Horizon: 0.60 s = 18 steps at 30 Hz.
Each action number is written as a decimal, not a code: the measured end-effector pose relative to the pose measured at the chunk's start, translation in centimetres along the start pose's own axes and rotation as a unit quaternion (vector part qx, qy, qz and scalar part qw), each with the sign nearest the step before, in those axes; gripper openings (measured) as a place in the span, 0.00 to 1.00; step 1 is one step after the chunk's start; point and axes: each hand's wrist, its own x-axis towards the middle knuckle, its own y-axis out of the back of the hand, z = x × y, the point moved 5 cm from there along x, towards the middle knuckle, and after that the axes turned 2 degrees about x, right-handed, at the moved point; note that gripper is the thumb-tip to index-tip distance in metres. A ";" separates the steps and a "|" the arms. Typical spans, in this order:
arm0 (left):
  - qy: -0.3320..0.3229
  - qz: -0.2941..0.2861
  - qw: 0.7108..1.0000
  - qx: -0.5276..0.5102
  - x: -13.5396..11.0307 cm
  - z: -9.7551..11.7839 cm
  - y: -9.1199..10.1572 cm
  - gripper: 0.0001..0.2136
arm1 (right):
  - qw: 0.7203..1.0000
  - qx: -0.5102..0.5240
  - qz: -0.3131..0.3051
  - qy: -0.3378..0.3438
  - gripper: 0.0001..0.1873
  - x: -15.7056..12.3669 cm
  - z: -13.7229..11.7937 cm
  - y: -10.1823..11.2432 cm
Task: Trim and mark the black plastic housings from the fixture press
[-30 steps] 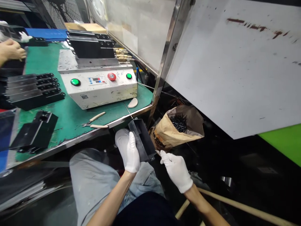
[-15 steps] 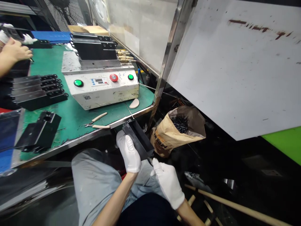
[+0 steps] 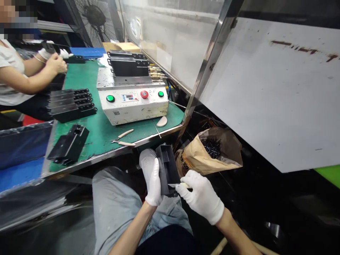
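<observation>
A black open-topped housing (image 3: 167, 168) is held above the person's knees, just off the near edge of the desk (image 3: 106, 138). The left hand (image 3: 152, 180) wraps around its side in a closed grip, while the right hand (image 3: 200, 196) pinches a cream-handled knife (image 3: 183, 185), its blade against the housing's lower end. The view can't tell whether this piece is finished or how much work remains on it.

Farther out on the desk's green mat lie one more housing (image 3: 68, 145) on its own and a row of about four housings (image 3: 70, 104). At least two more sit on the grey control box (image 3: 132, 108) – two green buttons, one red. One pair of cream-handled pliers (image 3: 123, 138) lies near the edge. To the right stands one paper sack (image 3: 204, 161) of black screws (image 3: 211, 147); at far left, a co-worker's hand (image 3: 55, 63) works at the desk.
</observation>
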 end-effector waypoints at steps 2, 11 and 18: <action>-0.001 0.000 1.000 -0.008 -0.6 0.4 -0.1 0.25 | 0.999 -0.018 -0.009 0.030 0.27 0.3 -0.3 -0.4; -0.001 -0.023 0.999 0.048 -1.5 -0.9 1.2 0.25 | 0.997 -0.055 0.041 0.036 0.33 1.4 -0.1 -0.6; -0.067 -0.035 0.981 0.180 -0.6 -3.3 4.5 0.29 | 0.991 -0.101 0.091 0.008 0.35 2.8 0.8 0.1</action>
